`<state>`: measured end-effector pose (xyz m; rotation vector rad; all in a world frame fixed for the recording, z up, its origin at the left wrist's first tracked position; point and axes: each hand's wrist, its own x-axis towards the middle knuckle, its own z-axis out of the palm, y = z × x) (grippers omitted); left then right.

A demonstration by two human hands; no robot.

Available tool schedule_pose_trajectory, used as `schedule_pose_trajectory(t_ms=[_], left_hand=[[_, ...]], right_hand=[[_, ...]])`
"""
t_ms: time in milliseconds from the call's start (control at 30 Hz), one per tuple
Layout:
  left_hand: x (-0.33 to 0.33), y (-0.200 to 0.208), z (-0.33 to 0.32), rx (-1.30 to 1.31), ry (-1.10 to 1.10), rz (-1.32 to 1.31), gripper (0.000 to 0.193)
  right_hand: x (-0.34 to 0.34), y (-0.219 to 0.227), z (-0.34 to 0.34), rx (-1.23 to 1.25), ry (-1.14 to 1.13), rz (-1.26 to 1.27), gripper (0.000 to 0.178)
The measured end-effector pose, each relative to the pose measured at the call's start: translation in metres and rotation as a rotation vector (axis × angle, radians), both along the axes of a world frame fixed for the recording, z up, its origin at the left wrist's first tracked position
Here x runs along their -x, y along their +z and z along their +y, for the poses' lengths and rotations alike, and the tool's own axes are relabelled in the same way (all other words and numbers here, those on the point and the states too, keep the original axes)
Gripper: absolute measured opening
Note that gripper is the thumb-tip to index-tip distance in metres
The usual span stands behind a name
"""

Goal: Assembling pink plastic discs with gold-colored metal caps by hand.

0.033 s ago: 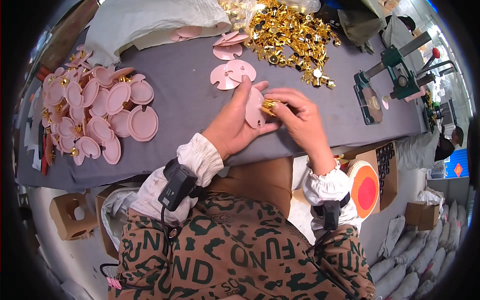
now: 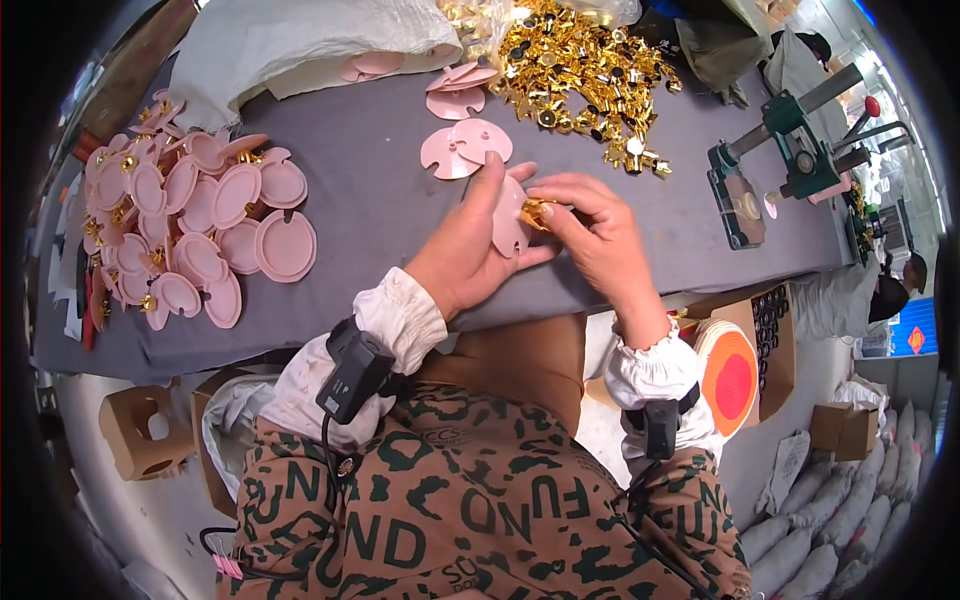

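Observation:
My left hand (image 2: 465, 240) grips a flat pink disc (image 2: 509, 225) with a notch at its lower edge, thumb on one side and fingers behind. Between the thumb and fingers of my right hand (image 2: 598, 228) is a small shiny gold piece (image 2: 535, 212), held against the middle of the disc's face. The fingers partly cover the gold piece, so how it sits on the disc is hidden. Just beyond my left hand, two more notched pink discs (image 2: 447, 156) overlap on the grey cloth.
A heap of pink discs with gold pieces (image 2: 198, 192) lies at the left. Loose gold pieces (image 2: 570, 80) spread at the back, beside a few pink discs (image 2: 458, 104) and a white sack (image 2: 300, 45). A green hand press (image 2: 790, 150) stands at the right of the grey cloth (image 2: 380, 150).
The gold piece in my right hand has turned a little against the disc, with the fingers shifting slightly. My left hand and the disc stay put.

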<state>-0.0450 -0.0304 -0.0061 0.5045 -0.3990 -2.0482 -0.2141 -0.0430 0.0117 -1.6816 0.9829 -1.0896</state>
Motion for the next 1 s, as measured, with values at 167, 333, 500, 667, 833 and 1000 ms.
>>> schedule_pose_trajectory(t_ms=[167, 333, 500, 667, 833, 1000], left_hand=[[-0.004, 0.002, 0.005, 0.066, 0.056, -0.21, 0.069], [0.0, 0.005, 0.002, 0.137, 0.078, -0.258, 0.069], [-0.004, -0.001, -0.004, 0.394, 0.146, -0.414, 0.071], [-0.017, -0.008, 0.009, 0.906, 0.433, -0.916, 0.066], [-0.044, -0.001, 0.003, 1.042, 0.562, -1.024, 0.06], [-0.207, 0.084, -0.012, 0.749, 0.952, -1.828, 0.052]], right_hand=[[-0.003, 0.007, -0.003, 0.558, -0.053, 0.458, 0.017], [-0.003, 0.002, -0.004, 0.265, -0.014, 0.306, 0.018], [-0.017, 0.009, -0.003, -0.194, -0.052, 0.014, 0.016], [-0.031, 0.007, -0.001, -0.502, 0.008, -0.102, 0.017], [-0.037, 0.011, 0.006, -0.296, -0.058, -0.114, 0.032], [0.01, -0.017, -0.038, 0.144, -0.229, 0.185, 0.032]])
